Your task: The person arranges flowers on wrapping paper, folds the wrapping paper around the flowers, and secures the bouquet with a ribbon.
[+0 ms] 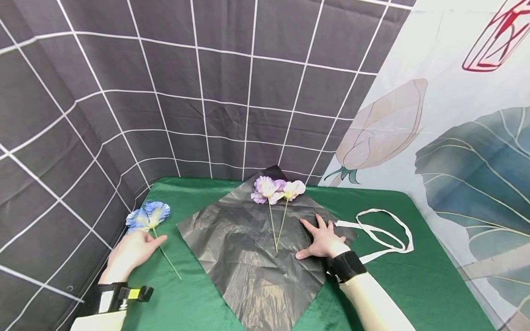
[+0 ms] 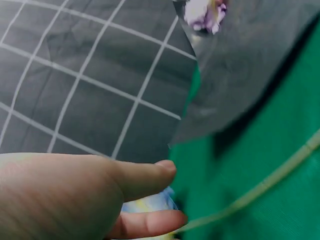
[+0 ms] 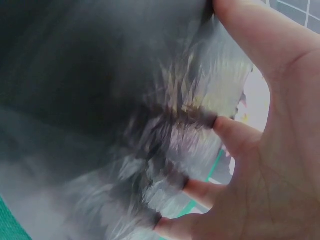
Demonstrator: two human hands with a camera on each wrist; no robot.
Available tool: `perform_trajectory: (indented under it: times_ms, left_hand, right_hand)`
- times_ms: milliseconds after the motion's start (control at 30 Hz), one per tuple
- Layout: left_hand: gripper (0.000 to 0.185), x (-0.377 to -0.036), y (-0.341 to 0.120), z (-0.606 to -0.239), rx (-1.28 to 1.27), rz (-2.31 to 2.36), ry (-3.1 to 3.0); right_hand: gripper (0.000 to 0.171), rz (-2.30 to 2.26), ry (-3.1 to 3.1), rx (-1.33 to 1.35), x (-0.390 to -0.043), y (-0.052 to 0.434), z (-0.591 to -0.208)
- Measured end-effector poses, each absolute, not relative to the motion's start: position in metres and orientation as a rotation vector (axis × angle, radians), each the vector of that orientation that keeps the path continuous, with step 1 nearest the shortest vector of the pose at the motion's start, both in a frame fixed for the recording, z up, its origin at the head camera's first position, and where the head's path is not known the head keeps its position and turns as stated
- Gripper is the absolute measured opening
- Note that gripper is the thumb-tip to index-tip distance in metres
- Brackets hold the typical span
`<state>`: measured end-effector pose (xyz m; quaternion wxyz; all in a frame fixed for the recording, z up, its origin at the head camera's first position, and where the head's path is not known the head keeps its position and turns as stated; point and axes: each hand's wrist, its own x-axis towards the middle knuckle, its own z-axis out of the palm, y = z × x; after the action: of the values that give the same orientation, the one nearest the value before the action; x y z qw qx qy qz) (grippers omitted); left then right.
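At the left of the table, my left hand (image 1: 131, 252) is at an artificial blue flower (image 1: 148, 217) with a thin green stem (image 1: 167, 259). In the left wrist view, thumb (image 2: 147, 177) and finger (image 2: 152, 223) are apart, with blue petals showing between them and the stem running off from the lower fingertip. My right hand (image 1: 325, 240) presses on the right part of a dark grey wrapping sheet (image 1: 232, 248), fingers spread. On the sheet lie two artificial flowers, a purple one (image 1: 266, 187) and a pale pink-and-cream one (image 1: 294, 190), stems converging downward.
A white ribbon (image 1: 407, 236) lies looped on the green tablecloth (image 1: 397, 285), right of the sheet. A dark grid-patterned curtain (image 1: 223, 82) stands behind and to the left. A printed white cloth (image 1: 443, 82) hangs at the right.
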<state>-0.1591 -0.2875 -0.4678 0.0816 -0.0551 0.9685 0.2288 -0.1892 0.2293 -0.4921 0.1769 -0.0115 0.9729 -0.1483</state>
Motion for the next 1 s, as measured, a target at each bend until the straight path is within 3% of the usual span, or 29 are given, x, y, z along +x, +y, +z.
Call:
perform_trajectory:
  times_ms: [467,1000]
  left_hand:
    - [0.051,-0.159,-0.287,-0.486,-0.329,0.776,2.765]
    - [0.029,-0.156,-0.281,-0.487,-0.308,0.797,2.775]
  right_hand:
    - [0.117,-0.392,2.769,-0.041,-0.187,0.229,-0.492]
    - [0.119,-0.379,2.767,-0.029,-0.188,0.228,-0.493]
